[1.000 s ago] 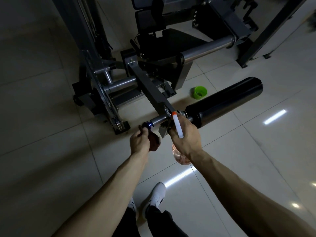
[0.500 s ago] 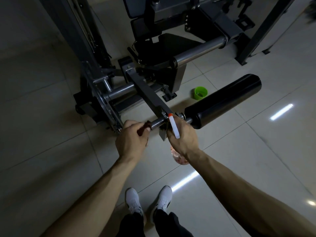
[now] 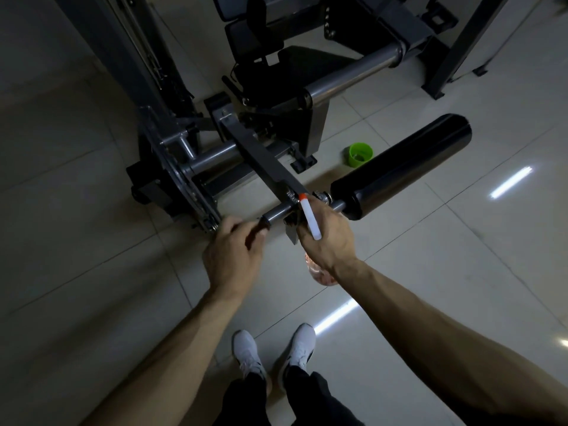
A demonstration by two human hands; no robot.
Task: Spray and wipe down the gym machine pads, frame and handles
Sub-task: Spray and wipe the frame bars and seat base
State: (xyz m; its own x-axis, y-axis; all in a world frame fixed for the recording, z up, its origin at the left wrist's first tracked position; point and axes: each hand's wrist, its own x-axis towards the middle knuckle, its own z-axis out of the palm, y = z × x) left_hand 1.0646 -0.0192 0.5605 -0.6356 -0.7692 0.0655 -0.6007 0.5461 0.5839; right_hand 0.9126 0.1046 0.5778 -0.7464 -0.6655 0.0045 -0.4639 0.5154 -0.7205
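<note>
My left hand has now closed the dark cloth over the free end of the steel bar; a second ago it was only below it, so I judge the wiping of this bar has begun. My right hand still grips the spray bottle, its nozzle just above the bar. The black roller pad further right is not touched.

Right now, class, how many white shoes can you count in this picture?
2. The left shoe stands on the tiled floor at bottom centre; the right shoe is just beside it. None appears hidden.
</note>
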